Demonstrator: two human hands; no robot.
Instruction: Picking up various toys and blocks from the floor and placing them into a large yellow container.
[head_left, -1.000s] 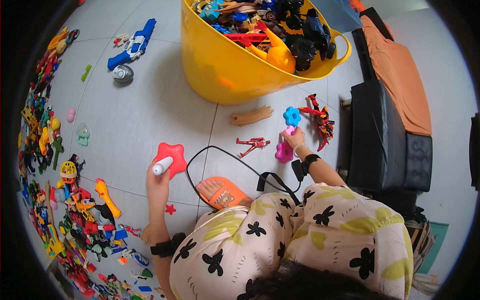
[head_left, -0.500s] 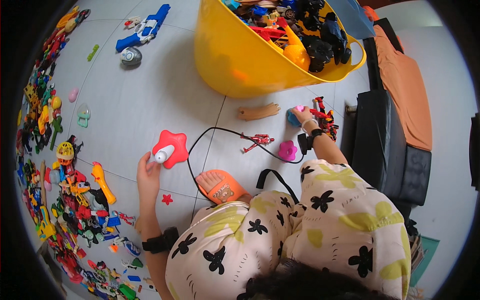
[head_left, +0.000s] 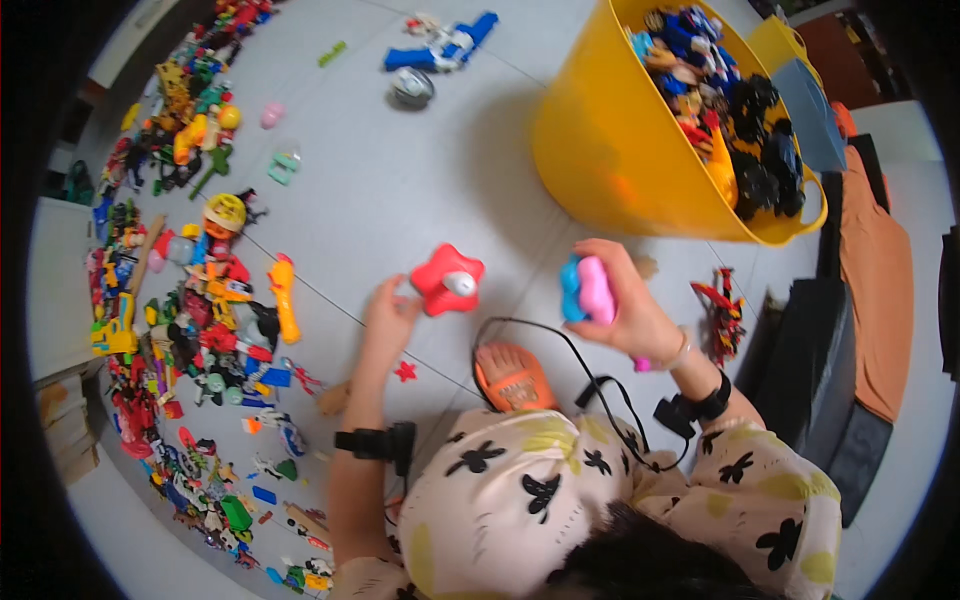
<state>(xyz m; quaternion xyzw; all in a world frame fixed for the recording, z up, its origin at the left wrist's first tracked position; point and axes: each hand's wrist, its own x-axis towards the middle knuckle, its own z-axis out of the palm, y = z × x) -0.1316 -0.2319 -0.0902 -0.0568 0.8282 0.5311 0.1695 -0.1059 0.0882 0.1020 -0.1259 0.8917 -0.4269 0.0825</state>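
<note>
A red star-shaped base (head_left: 428, 284) with a white post (head_left: 459, 284) rises from the floor in front of me. At its left edge is my left hand (head_left: 392, 308), its thumb and fingers apart and seemingly touching the rim. My right hand (head_left: 632, 305) grips two stacking pieces side by side, a blue lobed one (head_left: 571, 289) and a pink lobed one (head_left: 597, 290), raised off the floor. Under that hand a magenta piece (head_left: 642, 364) shows only in part. A small red star (head_left: 405, 371) lies near my left wrist.
A yellow tub (head_left: 600, 150) full of toys stands at the far right. Many toys spread along the left, including an orange-yellow toy (head_left: 284, 298). A blue toy gun (head_left: 445, 48) lies far off, a red figure (head_left: 722, 315) by the black sofa (head_left: 800, 350). A black cable (head_left: 560, 335) loops around my foot.
My right hand has lifted the blue and pink pieces from the floor and brought them nearer the red base. My left hand stays beside the base. The view has shifted left.
</note>
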